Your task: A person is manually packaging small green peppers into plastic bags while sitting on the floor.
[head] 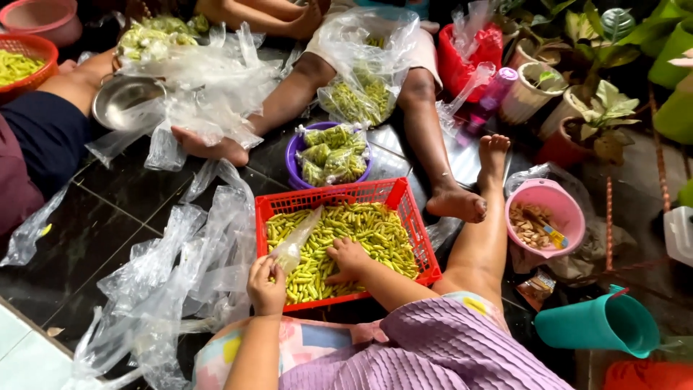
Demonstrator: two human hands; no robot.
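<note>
Purple pleated cloth [440, 347] covers your lap at the bottom of the view, and both your forearms reach out over it to the red basket [404, 209] of green chillies [361, 231] on the dark tiled floor [123, 209]. Your left hand [267, 285] is closed around the neck of a small clear bag [296, 242], which slants up and away over the chillies with a few already inside. Your right hand [348, 260] lies palm down on the heap, fingers curled into it; you cannot tell from here whether it has any pinched.

To fill well, keep the bag's mouth low and just beside the right hand, so each scoop has little way to go. Hold the neck wide with thumb and forefinger rather than bunched. Take small handfuls, stems lying one way, or they may snag the thin plastic.

Loose empty bags [173, 274] sprawl to your left. Beyond the basket sits a purple bowl [292, 166] of filled bags [332, 155], between another person's bare legs [426, 137]. A pink tub [570, 209] stands at your right knee, a teal jug [599, 325] nearer.
</note>
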